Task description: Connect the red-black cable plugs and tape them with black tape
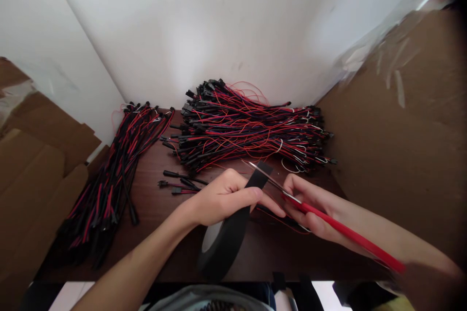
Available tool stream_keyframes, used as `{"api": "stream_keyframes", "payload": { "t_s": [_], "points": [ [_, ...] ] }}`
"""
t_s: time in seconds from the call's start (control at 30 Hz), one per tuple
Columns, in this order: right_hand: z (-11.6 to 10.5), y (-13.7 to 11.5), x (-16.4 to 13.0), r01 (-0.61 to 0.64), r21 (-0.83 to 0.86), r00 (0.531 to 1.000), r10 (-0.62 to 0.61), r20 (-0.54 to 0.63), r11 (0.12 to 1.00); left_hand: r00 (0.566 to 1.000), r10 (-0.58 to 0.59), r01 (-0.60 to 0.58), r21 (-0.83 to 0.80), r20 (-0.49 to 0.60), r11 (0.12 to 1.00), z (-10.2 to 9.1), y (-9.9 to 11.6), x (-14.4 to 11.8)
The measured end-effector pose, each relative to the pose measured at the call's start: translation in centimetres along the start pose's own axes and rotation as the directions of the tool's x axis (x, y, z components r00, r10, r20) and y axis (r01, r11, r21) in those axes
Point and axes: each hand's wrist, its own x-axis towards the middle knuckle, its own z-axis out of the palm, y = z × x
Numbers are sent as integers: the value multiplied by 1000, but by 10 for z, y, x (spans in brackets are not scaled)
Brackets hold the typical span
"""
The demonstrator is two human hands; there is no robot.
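Black tape roll (222,240), strip pinched by left hand (222,199), right hand (310,206) gripping red-handled scissors (328,221)

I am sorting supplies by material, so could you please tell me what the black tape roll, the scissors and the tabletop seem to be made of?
The tape roll looks like matte black cloth or vinyl tape: dull, no glare. The scissors have shiny blades, probably steel, and a smooth red handle, likely plastic. The tabletop appears to be dark brown wood or wood-look laminate, with a faint sheen.
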Motion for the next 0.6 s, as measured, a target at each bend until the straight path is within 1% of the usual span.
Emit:
{"api": "stream_keyframes", "payload": {
  "t_s": [0.2, 0.47, 0.6],
  "points": [
    [0, 12, -2, 1, 14, 1000, -1, -14, 1000, 1000, 3, -3, 16, -1, 1000, 0, -1, 1],
    [1, 5, 0, 0, 29, 1000, 0, -4, 1000, 1000, 5, -5, 18, 7, 1000, 0, -1, 0],
    [1, 5, 2, -6, 51, 1000, 5, 12, 999, 1000, 8, -8, 13, 8, 1000, 1, -2, 0]
  ]
}}
